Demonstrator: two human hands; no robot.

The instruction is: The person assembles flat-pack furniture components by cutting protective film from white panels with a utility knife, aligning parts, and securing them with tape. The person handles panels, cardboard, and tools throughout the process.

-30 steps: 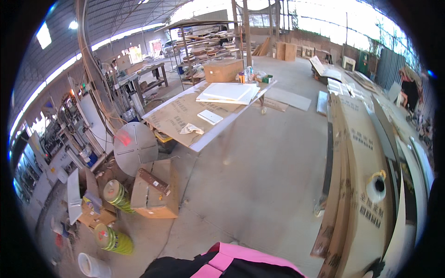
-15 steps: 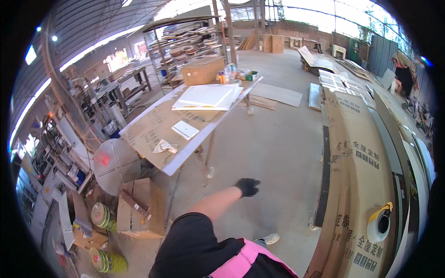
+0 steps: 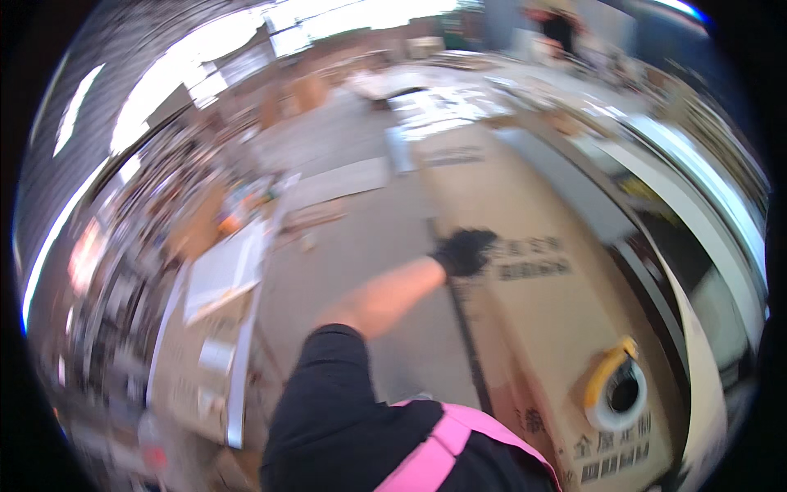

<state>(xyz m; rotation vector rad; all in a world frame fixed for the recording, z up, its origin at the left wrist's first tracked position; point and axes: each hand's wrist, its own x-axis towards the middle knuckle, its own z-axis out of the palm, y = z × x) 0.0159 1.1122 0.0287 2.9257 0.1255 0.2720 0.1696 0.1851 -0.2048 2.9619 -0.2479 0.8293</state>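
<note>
My left hand (image 3: 464,252), in a black glove, reaches out over the left edge of a long brown cardboard sheet (image 3: 525,328) with dark print. Motion blurs the hand, but its fingers look stretched out with nothing in them. Whether it touches the cardboard, I cannot tell. Nearer to me on the same cardboard lies a tape roll in a yellow dispenser (image 3: 603,379), apart from the hand. My right hand is out of view.
Long panels (image 3: 656,287) lie along the right of the cardboard. On the left stands a table with a cardboard top (image 3: 184,369), bearing white panels (image 3: 225,275) and a small white piece (image 3: 217,356). A grey sheet (image 3: 340,182) lies on the floor ahead.
My view has swung right, bringing the cardboard stack to the middle and the table further left. My left hand has moved from above the floor to the cardboard's edge.
</note>
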